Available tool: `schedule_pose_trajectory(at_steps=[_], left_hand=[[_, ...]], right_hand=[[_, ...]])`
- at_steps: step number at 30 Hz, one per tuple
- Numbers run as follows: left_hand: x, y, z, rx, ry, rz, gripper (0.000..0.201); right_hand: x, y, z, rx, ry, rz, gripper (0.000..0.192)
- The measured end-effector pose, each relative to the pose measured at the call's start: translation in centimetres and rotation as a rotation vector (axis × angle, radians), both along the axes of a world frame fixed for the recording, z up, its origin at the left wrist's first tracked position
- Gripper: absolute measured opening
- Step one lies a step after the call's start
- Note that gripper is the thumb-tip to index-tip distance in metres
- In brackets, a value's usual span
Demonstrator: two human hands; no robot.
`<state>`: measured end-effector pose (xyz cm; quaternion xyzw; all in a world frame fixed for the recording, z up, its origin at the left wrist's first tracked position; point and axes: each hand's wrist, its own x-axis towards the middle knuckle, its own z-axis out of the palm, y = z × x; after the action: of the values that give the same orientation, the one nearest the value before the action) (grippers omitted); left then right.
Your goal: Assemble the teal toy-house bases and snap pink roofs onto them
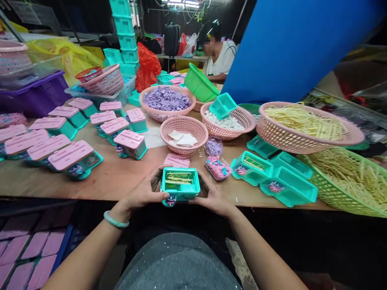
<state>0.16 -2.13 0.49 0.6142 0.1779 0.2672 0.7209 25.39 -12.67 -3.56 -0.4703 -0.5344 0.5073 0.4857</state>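
Note:
Between my two hands, at the table's front edge, is a small teal plastic box (pixel 181 195) without a lid. Yellow stick-like pieces lie inside it, and a printed figure shows on its front. My left hand (pixel 151 189) grips its left side, thumb at the front. My right hand (pixel 211 196) clasps the right side the same way. Just behind the box lies a pink lid (pixel 177 160), partly hidden by it. A bag of pink and blue pieces (pixel 217 167) and a bag of purple pieces (pixel 213 146) lie to the right.
Several pink-lidded teal boxes (pixel 71 155) stand on the left. Open teal boxes (pixel 288 186) sit right. Baskets hold white sheets (pixel 183 139), purple pieces (pixel 166 99), white pieces (pixel 225 121) and yellow sticks (pixel 305 121). A blue panel (pixel 281 48) leans behind; a person (pixel 222 56) sits beyond.

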Motion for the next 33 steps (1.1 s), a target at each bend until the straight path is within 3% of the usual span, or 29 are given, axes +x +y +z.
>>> schedule_pose_trajectory(at_steps=[2,4,6,8,11,15,18,23,26,30,33], left_hand=[[-1.9,-0.3,-1.0,0.014,0.031,0.047,0.076],[-3.5,-0.4,-1.6,0.005,0.055,0.076,0.075],[-4.7,-0.5,-1.8,-0.004,0.073,0.094,0.073],[-5.5,-0.6,-1.6,0.009,0.094,0.122,0.072],[-6.4,-1.0,-1.1,0.042,0.117,0.151,0.075],[-7.1,-1.4,-0.4,0.093,0.151,0.128,0.081],[-7.2,-1.1,-0.4,0.073,0.131,0.122,0.082],[-5.8,-0.2,-1.2,-0.17,0.013,0.129,0.069],[-4.5,0.3,-1.5,-0.228,0.008,0.105,0.066],[-2.1,1.6,-2.0,-0.127,-0.011,0.08,0.073],[-0.4,3.0,-3.2,0.026,-0.026,0.072,0.08]], right_hand=[[0.5,0.5,-0.1,0.039,-0.06,-0.014,0.087],[1.4,1.5,0.1,0.084,-0.197,-0.125,0.067],[1.7,3.0,0.4,0.15,-0.445,-0.237,0.043],[1.2,4.8,0.5,0.258,-0.697,-0.249,0.029],[-0.6,7.3,0.4,0.344,-0.952,-0.138,0.028],[-2.3,9.4,0.4,0.21,-1.179,-0.074,0.027],[-1.8,9.4,1.0,0.111,-1.079,-0.095,0.032],[0.2,7.2,3.3,-0.151,-0.369,-0.034,0.043],[1.1,6.0,4.6,-0.2,-0.082,-0.002,0.051],[1.4,5.5,5.7,-0.093,-0.106,0.02,0.058],[0.8,5.6,5.8,0.077,-0.357,0.042,0.058]])
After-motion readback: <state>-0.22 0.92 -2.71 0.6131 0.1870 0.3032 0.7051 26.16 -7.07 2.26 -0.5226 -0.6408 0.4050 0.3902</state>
